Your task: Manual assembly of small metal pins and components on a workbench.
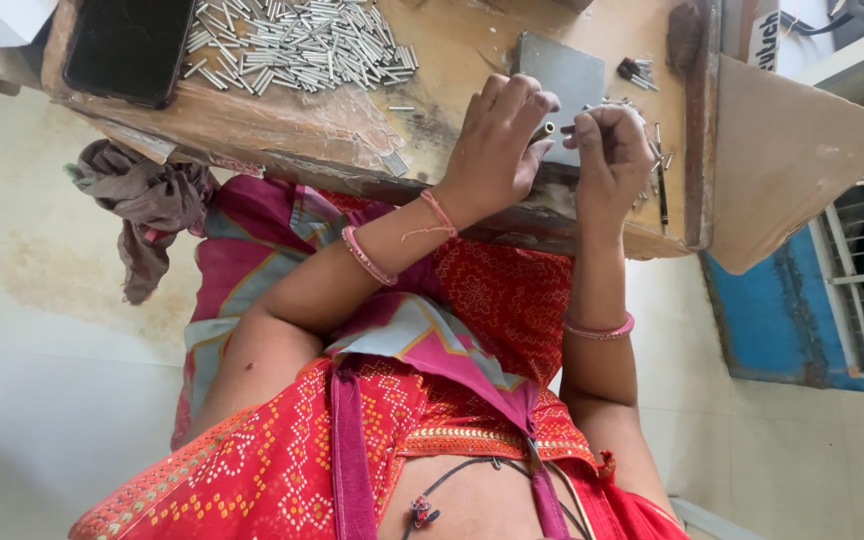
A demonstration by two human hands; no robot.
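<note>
My left hand [497, 140] is closed around a small metal tube [543, 130], its open end sticking out toward the right. My right hand [607, 150] is right beside it, fingertips pinched on a small thin metal part [574, 127] held at the tube's end. Both hands hover over the near edge of a worn wooden table [452, 50], just in front of a flat grey metal plate [572, 70]. What the right palm may hold besides is hidden.
A large pile of several short metal tubes [302, 40] lies at the table's far left, next to a black phone [127, 45]. Small dark pins [637, 70] lie right of the plate. A grey cloth [147, 205] hangs off the left edge. Brown cardboard [782, 150] stands right.
</note>
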